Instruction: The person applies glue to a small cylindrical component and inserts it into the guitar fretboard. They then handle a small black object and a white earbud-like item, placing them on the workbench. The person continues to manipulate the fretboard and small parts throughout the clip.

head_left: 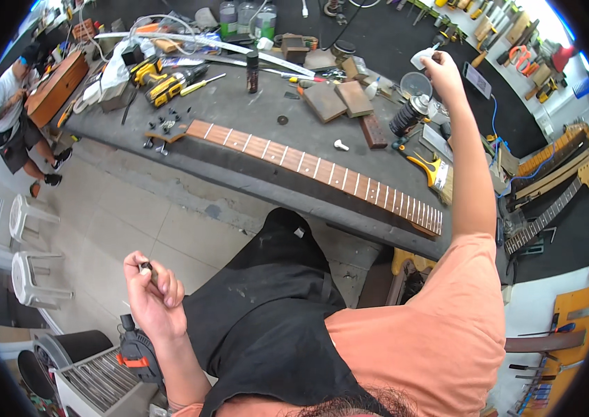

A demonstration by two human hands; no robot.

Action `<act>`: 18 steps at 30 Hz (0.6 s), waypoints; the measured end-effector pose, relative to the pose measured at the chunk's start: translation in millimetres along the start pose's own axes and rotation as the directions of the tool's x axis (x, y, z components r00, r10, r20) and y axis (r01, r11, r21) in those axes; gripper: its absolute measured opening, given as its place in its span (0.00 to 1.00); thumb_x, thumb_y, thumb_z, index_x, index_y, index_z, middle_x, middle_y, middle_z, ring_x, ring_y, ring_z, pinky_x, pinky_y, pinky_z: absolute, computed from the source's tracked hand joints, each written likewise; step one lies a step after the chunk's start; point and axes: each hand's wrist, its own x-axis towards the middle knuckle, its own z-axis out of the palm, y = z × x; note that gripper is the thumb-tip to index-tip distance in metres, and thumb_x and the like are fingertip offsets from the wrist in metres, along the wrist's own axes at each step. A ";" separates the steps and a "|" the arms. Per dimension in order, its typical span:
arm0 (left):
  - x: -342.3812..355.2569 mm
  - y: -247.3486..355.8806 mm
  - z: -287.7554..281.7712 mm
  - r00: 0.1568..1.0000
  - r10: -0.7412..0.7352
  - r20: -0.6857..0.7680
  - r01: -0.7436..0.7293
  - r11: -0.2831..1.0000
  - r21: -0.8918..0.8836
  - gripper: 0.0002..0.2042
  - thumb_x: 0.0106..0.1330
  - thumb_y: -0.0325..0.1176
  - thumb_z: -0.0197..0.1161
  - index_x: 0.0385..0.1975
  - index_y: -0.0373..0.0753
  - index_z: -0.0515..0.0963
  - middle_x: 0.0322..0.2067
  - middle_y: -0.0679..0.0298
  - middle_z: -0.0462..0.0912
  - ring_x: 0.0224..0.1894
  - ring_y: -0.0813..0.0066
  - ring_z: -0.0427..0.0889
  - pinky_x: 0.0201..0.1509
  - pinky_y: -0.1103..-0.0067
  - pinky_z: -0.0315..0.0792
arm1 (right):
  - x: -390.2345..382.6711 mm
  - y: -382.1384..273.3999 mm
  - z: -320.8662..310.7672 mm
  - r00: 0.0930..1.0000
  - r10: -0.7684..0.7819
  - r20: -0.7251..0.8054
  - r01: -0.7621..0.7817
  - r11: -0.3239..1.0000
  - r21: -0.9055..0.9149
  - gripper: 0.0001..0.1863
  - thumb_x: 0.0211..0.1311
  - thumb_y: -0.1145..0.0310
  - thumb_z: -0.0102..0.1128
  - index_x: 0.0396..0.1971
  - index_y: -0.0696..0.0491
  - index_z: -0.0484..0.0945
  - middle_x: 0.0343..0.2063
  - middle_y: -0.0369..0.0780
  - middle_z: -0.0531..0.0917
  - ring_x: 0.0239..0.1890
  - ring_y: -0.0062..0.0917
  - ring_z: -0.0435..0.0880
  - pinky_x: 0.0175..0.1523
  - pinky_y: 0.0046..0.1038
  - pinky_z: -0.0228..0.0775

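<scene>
My left hand is raised over the floor at the lower left, fingers curled round a small dark piece whose kind I cannot make out. At the far right of the bench, my stretched-out right hand pinches a small whitish thing, too small to tell whether cloth or plastic. Just below that hand is a clear plastic cup. A guitar neck with a brown fretboard lies along the bench's near edge, its headstock to the left beside loose tuning machines.
On the bench are yellow drills, a dark spray can, sanding blocks, a black can and a yellow-handled brush. More guitar necks lie at the right. At the far left, another person holds a guitar body.
</scene>
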 end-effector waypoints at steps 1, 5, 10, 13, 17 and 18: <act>0.9 -0.9 4.8 1.000 0.001 0.001 -0.001 1.000 0.007 0.07 0.76 0.31 0.47 0.50 0.45 0.68 0.21 0.69 0.65 0.14 0.83 0.56 0.16 0.84 0.53 | 6.3 -2.3 -10.9 0.997 0.053 0.053 -0.051 0.998 -0.039 0.31 0.64 0.59 0.67 0.61 0.65 0.79 0.49 0.46 0.88 0.44 0.27 0.87 0.54 0.31 0.79; 10.1 -9.3 24.9 1.000 -0.013 0.025 0.013 0.999 0.033 0.07 0.76 0.31 0.47 0.49 0.45 0.68 0.20 0.69 0.65 0.14 0.83 0.55 0.16 0.83 0.53 | 39.8 40.1 -35.7 0.979 0.137 0.148 -0.109 0.977 -0.186 0.29 0.64 0.60 0.70 0.61 0.62 0.79 0.46 0.43 0.89 0.39 0.25 0.86 0.49 0.30 0.79; 22.8 -24.7 58.4 0.997 -0.061 0.056 0.058 0.997 0.049 0.07 0.76 0.31 0.47 0.49 0.45 0.68 0.20 0.69 0.65 0.13 0.83 0.55 0.15 0.83 0.52 | 61.0 122.4 -32.9 0.970 0.045 0.238 0.030 0.954 -0.300 0.33 0.62 0.62 0.73 0.64 0.65 0.78 0.56 0.53 0.87 0.53 0.38 0.90 0.56 0.36 0.81; 27.1 -34.1 83.1 0.995 -0.083 0.048 0.080 0.995 0.066 0.06 0.76 0.31 0.48 0.49 0.45 0.68 0.20 0.68 0.65 0.13 0.83 0.55 0.15 0.83 0.52 | 59.4 131.4 -4.5 0.903 0.215 0.373 -0.125 0.960 -0.251 0.32 0.60 0.64 0.74 0.62 0.66 0.79 0.51 0.53 0.88 0.51 0.37 0.90 0.55 0.36 0.82; 39.6 -48.7 113.1 0.986 -0.130 0.107 0.126 0.991 0.045 0.06 0.76 0.31 0.49 0.49 0.45 0.68 0.20 0.68 0.64 0.13 0.82 0.56 0.15 0.83 0.53 | 75.7 173.6 31.3 0.932 0.067 0.356 0.021 0.972 -0.236 0.20 0.63 0.69 0.75 0.50 0.63 0.79 0.37 0.42 0.87 0.28 0.22 0.83 0.33 0.29 0.76; 41.3 -51.4 119.2 0.984 -0.137 0.117 0.133 0.990 0.036 0.06 0.76 0.32 0.50 0.49 0.45 0.68 0.20 0.68 0.64 0.13 0.82 0.56 0.14 0.83 0.53 | 80.2 179.5 40.4 0.930 0.031 0.366 0.056 0.972 -0.226 0.19 0.61 0.69 0.75 0.47 0.63 0.80 0.36 0.42 0.87 0.29 0.22 0.84 0.34 0.30 0.77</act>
